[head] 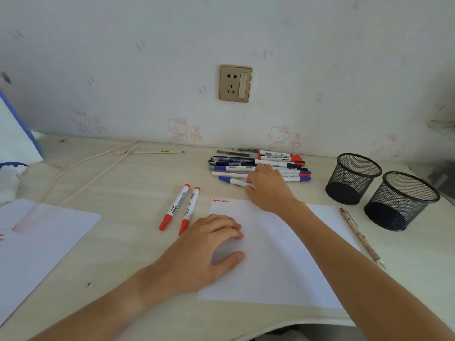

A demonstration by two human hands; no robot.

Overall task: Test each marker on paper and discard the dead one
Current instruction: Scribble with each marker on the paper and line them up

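Observation:
A white sheet of paper lies on the desk with two short red scribbles at its top left corner. My left hand rests on the paper's left side, fingers loosely bent. My right hand reaches past the paper's far edge and grips a blue-capped marker at the near side of a pile of markers and pens. Two red-capped markers lie side by side to the left of the paper.
Two black mesh pen cups stand at the right. A patterned pencil lies along the paper's right edge. Another white sheet lies at the left, with pink cords across the desk. A wall socket is on the wall behind.

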